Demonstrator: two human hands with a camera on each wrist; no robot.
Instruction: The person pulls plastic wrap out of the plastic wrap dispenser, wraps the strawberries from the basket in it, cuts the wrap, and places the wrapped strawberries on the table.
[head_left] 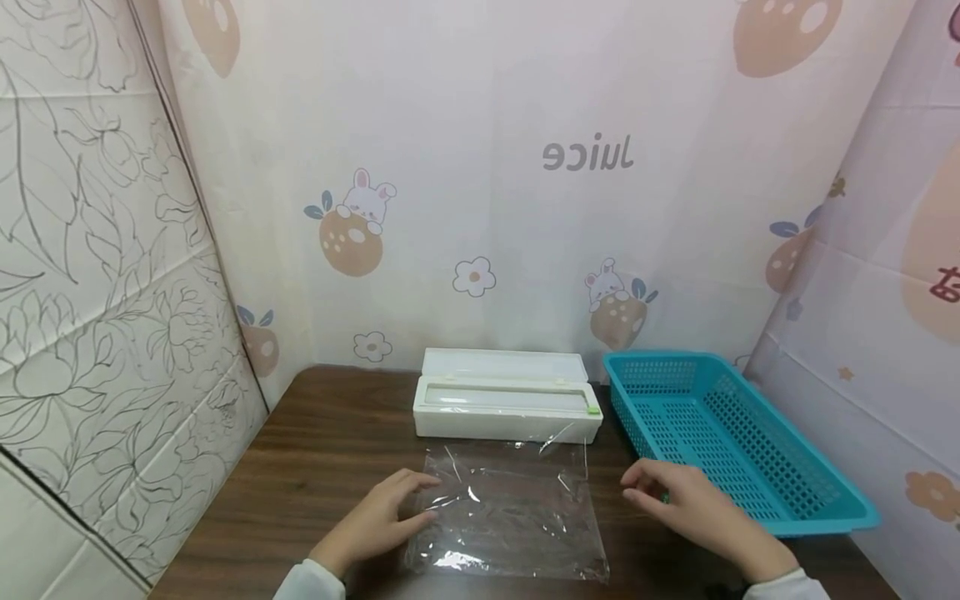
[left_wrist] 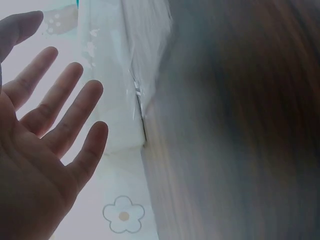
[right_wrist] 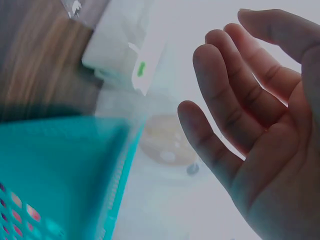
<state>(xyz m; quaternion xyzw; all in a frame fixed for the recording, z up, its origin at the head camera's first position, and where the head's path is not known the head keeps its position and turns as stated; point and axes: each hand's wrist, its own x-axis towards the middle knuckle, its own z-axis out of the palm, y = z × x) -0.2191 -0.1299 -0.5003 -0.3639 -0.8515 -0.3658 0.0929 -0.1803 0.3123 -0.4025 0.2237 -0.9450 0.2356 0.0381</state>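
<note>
A sheet of clear plastic wrap (head_left: 517,525) lies wrinkled on the table, stretching toward me from a white wrap dispenser box (head_left: 506,423). The box's lid (head_left: 506,364) stands raised at the back, and a green slider (head_left: 593,411) sits at its right end. My left hand (head_left: 382,512) is at the sheet's left edge, its fingers spread; whether they touch it I cannot tell. In the left wrist view the palm (left_wrist: 35,155) holds nothing. To the right of the sheet, my right hand (head_left: 693,504) hovers with loosely bent fingers, and its palm (right_wrist: 285,175) shows nothing held.
A turquoise perforated basket (head_left: 817,527) stands at the right, close to the dispenser and partly behind my right hand. The brown wood-grain table (head_left: 322,442) meets a printed curtain (head_left: 480,208) at the back. More printed cloth (head_left: 112,250) hangs at the left.
</note>
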